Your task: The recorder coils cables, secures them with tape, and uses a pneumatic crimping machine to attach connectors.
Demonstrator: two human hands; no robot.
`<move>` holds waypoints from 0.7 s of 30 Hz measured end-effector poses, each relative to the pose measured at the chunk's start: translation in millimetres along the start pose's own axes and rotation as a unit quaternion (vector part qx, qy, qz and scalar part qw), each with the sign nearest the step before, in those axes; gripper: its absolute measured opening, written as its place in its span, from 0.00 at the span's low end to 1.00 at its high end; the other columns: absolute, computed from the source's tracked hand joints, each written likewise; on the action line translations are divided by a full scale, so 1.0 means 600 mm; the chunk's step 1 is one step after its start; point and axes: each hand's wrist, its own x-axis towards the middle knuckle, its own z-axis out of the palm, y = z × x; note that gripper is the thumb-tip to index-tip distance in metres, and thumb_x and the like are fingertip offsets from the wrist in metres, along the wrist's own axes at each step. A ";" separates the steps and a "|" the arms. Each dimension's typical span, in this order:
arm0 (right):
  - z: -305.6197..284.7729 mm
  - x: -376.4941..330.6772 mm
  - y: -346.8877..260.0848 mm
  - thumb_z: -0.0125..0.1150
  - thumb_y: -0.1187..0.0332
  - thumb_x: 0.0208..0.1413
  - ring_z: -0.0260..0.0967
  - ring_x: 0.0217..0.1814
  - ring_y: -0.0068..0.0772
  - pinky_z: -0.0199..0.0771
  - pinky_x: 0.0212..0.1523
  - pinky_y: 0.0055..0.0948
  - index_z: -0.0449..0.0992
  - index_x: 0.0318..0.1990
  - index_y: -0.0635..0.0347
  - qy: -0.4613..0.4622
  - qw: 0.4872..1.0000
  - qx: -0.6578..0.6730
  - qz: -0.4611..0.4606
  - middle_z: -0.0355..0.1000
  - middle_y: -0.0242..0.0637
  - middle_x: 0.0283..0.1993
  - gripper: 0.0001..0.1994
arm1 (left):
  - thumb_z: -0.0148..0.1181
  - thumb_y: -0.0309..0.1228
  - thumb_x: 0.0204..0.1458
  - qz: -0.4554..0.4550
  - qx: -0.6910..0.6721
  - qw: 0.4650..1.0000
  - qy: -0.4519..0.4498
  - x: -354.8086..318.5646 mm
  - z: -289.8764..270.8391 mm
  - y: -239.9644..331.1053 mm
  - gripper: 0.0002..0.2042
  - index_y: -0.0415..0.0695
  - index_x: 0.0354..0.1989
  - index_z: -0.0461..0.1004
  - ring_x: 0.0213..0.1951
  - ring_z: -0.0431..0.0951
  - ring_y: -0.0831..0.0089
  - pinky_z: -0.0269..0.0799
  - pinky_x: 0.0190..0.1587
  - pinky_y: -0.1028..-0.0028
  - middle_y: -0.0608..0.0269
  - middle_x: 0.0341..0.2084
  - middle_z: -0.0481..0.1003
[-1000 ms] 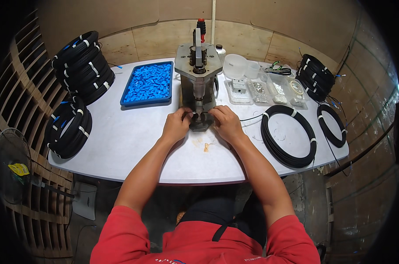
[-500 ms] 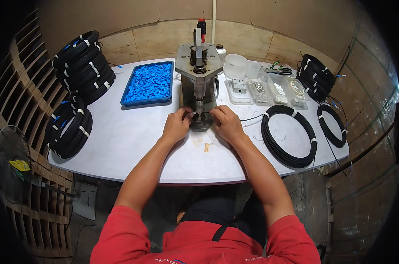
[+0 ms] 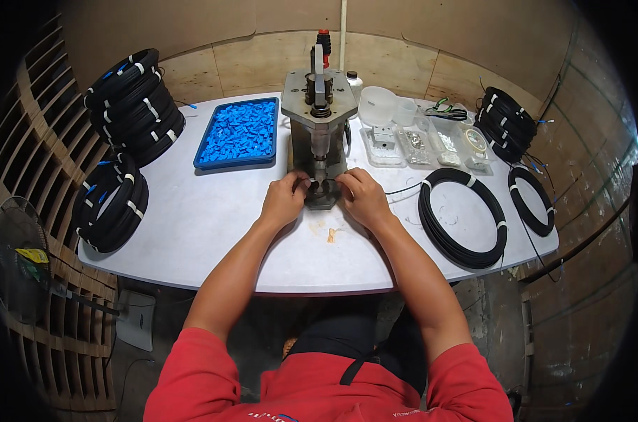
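A metal bench press [image 3: 319, 105] stands at the middle of the white table, with its ram down close to the small base [image 3: 323, 201]. My left hand [image 3: 286, 200] is closed at the left side of the ram, thumb and fingertips pinched; what they hold is too small to make out. On the other side, my right hand [image 3: 364, 198] pinches a thin black cable [image 3: 402, 190] beside the ram. That cable runs rightward to a large black cable coil [image 3: 462, 219] bound with white ties. The cable's tip is hidden between fingers and press.
Left of the press lies a blue tray [image 3: 201, 166] full of small blue parts. Tied black coils stand stacked at far left [image 3: 137, 105] and far right [image 3: 505, 123]. Clear boxes [image 3: 431, 163] of small parts sit back right. A fan [image 3: 18, 260] stands left of the table.
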 end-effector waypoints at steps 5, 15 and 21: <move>-0.002 -0.001 -0.001 0.62 0.78 0.43 0.72 0.40 0.42 0.74 0.40 0.36 0.77 0.37 0.59 -0.006 1.000 0.001 0.011 0.72 0.38 0.36 0.11 | 0.55 0.28 0.56 0.001 -0.004 1.000 -0.002 0.001 0.000 0.003 0.10 0.38 0.42 0.77 0.29 0.82 0.57 0.74 0.35 0.65 0.48 0.24 0.79; -0.003 -0.002 0.001 0.61 0.78 0.44 0.72 0.41 0.42 0.74 0.42 0.35 0.77 0.39 0.60 -0.016 0.999 -0.014 0.029 0.73 0.38 0.38 0.12 | 0.54 0.27 0.55 -0.003 -0.001 1.000 -0.003 -0.001 -0.001 0.005 0.09 0.38 0.41 0.77 0.29 0.82 0.58 0.75 0.35 0.66 0.50 0.26 0.80; -0.003 -0.004 0.002 0.61 0.77 0.46 0.72 0.41 0.42 0.75 0.40 0.37 0.77 0.39 0.58 -0.016 0.999 -0.011 0.038 0.73 0.36 0.38 0.11 | 0.54 0.27 0.55 -0.009 -0.001 1.000 -0.006 -0.001 -0.002 0.008 0.09 0.38 0.41 0.77 0.28 0.82 0.58 0.74 0.35 0.66 0.51 0.26 0.80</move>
